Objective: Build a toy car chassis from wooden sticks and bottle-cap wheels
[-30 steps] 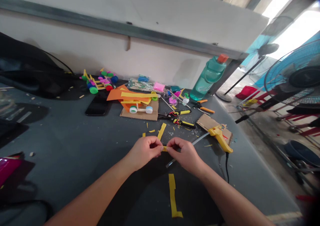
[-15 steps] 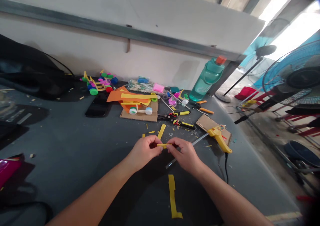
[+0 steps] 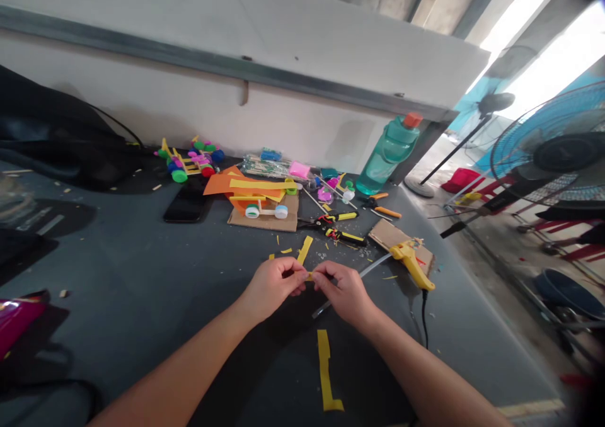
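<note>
Narrow yellow strip (image 3: 309,276) pinched between left hand (image 3: 274,285) and right hand (image 3: 343,293), both clenched on it from either side, which keeps it lifted above dark grey tabletop (image 3: 142,301), yellow hot glue gun (image 3: 410,264) propped just right on brown cardboard scrap (image 3: 390,237).

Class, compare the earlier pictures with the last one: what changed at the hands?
The left hand and right hand have drawn closer together and now cover most of the small yellow strip; neither hand let go. The hot glue gun and the long yellow strip on the table stayed where they were.
</note>
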Motion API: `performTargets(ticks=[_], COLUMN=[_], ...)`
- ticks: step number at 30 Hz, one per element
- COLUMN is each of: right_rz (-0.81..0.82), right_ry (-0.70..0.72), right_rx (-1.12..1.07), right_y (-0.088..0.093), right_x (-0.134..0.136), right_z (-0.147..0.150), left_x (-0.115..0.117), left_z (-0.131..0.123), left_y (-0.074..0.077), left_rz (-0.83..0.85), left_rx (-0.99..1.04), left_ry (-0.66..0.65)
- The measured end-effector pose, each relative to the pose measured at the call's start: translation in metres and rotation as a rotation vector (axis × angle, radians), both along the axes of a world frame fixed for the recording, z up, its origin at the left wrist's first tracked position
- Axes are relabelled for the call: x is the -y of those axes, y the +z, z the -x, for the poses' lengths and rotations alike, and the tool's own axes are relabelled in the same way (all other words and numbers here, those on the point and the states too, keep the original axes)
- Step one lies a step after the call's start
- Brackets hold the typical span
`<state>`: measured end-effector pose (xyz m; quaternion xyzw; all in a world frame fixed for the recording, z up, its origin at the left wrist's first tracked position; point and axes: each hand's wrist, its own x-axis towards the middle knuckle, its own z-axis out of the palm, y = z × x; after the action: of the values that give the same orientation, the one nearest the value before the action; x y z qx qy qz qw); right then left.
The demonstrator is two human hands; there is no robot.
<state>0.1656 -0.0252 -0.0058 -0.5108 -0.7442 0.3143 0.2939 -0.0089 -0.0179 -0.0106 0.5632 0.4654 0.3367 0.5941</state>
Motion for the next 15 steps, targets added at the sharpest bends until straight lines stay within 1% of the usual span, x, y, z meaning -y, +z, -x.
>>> performTargets(ticks=[6, 12, 15], right_rz=[0.001, 0.085, 0.051], right_ry=[0.015, 0.043, 0.021], right_rx=[0.010, -0.057, -0.026], right_y=[-0.0003, -0.0023, -0.0004], right_x=[-0.0009, -0.0028, -0.0022], right_z=[-0.0010, -0.0010, -0.0001], left_x=[0.0008, 0.0006, 0.0001], left_z=[-0.0008, -0.0010, -0.0015], left_y=[0.0012, 0.0025, 0.0016], left_rz=[-0.028, -0.004, 0.023], left_rx=[-0.046, -0.051, -0.040], left_ry=[0.009, 0.004, -0.015])
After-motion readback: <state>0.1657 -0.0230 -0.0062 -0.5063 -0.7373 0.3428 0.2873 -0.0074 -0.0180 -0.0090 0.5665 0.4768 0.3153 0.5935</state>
